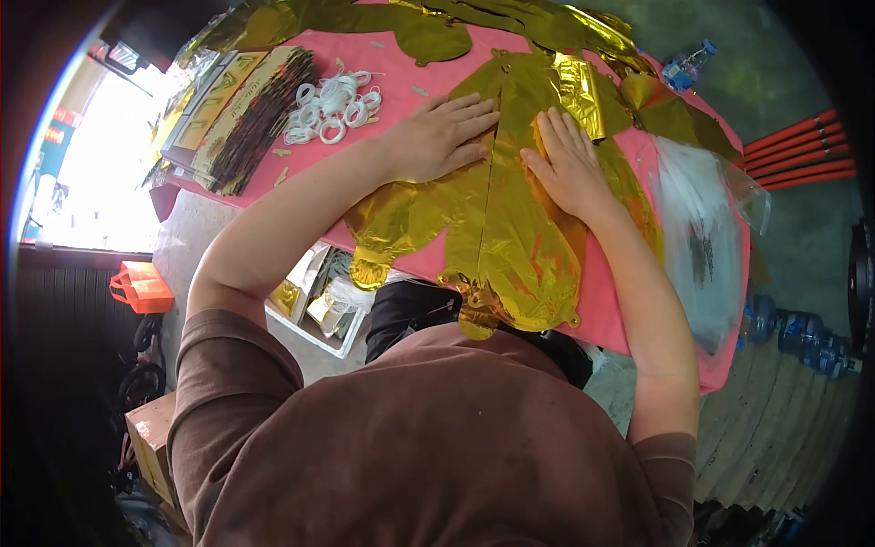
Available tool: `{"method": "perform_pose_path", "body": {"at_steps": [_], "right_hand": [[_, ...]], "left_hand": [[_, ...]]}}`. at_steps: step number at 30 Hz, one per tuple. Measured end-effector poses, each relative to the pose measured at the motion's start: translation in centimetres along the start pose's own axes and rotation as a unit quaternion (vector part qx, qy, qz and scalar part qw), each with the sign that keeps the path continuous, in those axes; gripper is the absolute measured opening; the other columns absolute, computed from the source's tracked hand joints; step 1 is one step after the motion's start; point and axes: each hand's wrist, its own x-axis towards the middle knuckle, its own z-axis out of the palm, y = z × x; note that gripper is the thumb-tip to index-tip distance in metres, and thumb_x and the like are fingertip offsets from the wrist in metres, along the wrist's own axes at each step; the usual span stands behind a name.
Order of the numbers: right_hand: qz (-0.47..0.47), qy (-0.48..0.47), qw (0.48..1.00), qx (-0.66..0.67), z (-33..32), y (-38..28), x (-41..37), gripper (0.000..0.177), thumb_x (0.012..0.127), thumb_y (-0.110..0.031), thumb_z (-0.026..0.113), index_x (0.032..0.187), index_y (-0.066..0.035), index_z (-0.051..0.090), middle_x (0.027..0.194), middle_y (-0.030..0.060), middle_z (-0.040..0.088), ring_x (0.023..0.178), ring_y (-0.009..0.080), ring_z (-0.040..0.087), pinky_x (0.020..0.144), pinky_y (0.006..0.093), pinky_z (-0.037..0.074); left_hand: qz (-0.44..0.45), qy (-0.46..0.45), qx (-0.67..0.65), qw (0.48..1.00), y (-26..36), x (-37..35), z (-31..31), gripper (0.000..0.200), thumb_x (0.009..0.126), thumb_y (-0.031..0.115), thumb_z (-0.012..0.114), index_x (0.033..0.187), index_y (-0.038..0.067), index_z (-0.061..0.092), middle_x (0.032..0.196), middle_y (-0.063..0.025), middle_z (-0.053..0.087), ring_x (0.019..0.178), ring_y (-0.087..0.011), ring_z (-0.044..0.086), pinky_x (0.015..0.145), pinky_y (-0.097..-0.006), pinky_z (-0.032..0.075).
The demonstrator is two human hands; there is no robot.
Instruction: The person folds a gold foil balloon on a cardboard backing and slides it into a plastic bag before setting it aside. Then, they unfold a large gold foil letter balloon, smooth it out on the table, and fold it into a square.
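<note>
A large gold foil balloon (pixel 488 219), flat and creased down its middle, lies over the pink tabletop and hangs past the near edge. My left hand (pixel 444 137) rests palm down on its left half, fingers stretched toward the crease. On the right half, my right hand (pixel 567 166) lies flat with fingers pointing away from me. Just beyond the right hand is a folded piece of gold foil (pixel 580 96). Coils of white ribbon (pixel 334 105) sit to the left of my left hand.
Stacks of printed packets (pixel 241 118) lie at the table's left. More gold foil (pixel 433 36) covers the far edge. Clear plastic bags (pixel 697 237) drape over the right side. Below stand a white bin (pixel 342 346), an orange bag (pixel 143 287), a cardboard box (pixel 150 433) and blue water bottles (pixel 802 335).
</note>
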Motion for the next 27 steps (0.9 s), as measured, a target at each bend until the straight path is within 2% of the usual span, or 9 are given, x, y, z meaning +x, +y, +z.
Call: {"method": "perform_pose_path", "body": {"at_steps": [6, 8, 12, 18, 27], "right_hand": [[0.025, 0.002, 1.000, 0.007, -0.2, -1.5, 0.5, 0.067, 0.091, -0.045, 0.042, 0.140, -0.002, 0.025, 0.147, 0.0175, 0.022, 0.138, 0.0296, 0.016, 0.111, 0.0419, 0.011], [-0.011, 0.030, 1.000, 0.001, -1.0, -2.9, 0.0, 0.072, 0.089, -0.049, 0.044, 0.140, -0.002, 0.025, 0.147, 0.0174, 0.021, 0.138, 0.0294, 0.015, 0.111, 0.0444, 0.009], [-0.064, 0.011, 0.997, 0.040, -1.0, -6.2, -0.5, 0.081, 0.084, -0.055, 0.048, 0.142, -0.004, 0.023, 0.148, 0.0167, 0.020, 0.139, 0.0284, 0.013, 0.111, 0.0457, 0.005], [-0.069, -0.061, 0.995, 0.033, -0.6, -5.8, -0.8, 0.080, 0.085, -0.054, 0.048, 0.143, -0.005, 0.021, 0.149, 0.0146, 0.016, 0.140, 0.0259, 0.009, 0.112, 0.0445, 0.005], [-0.082, -0.060, 0.995, 0.012, -1.0, -5.4, -1.6, 0.080, 0.085, -0.055, 0.047, 0.142, -0.005, 0.022, 0.149, 0.0139, 0.016, 0.140, 0.0245, 0.010, 0.112, 0.0441, 0.005]], "left_hand": [[-0.015, 0.002, 0.013, 1.000, -0.2, -0.9, -0.3, 0.055, 0.093, 0.038, 0.041, 0.136, 0.005, 0.035, 0.142, -0.0127, 0.034, 0.134, -0.0267, 0.027, 0.108, -0.0431, 0.021], [-0.019, -0.001, 0.017, 1.000, -0.1, -0.9, -0.4, 0.055, 0.093, 0.039, 0.041, 0.136, 0.005, 0.035, 0.142, -0.0128, 0.034, 0.134, -0.0267, 0.027, 0.108, -0.0431, 0.021], [-0.027, -0.017, 0.015, 0.999, 0.0, -0.9, -0.5, 0.053, 0.095, 0.036, 0.040, 0.138, 0.006, 0.032, 0.144, -0.0138, 0.031, 0.135, -0.0271, 0.024, 0.109, -0.0433, 0.018], [-0.033, -0.001, 0.011, 0.999, -0.1, -1.0, -0.2, 0.054, 0.094, 0.037, 0.040, 0.138, 0.006, 0.032, 0.144, -0.0140, 0.031, 0.134, -0.0274, 0.026, 0.109, -0.0420, 0.020], [-0.036, -0.001, -0.019, 0.999, 0.3, -0.9, -0.8, 0.049, 0.093, 0.032, 0.045, 0.133, 0.006, 0.039, 0.142, -0.0145, 0.034, 0.133, -0.0275, 0.028, 0.108, -0.0441, 0.021]]}}
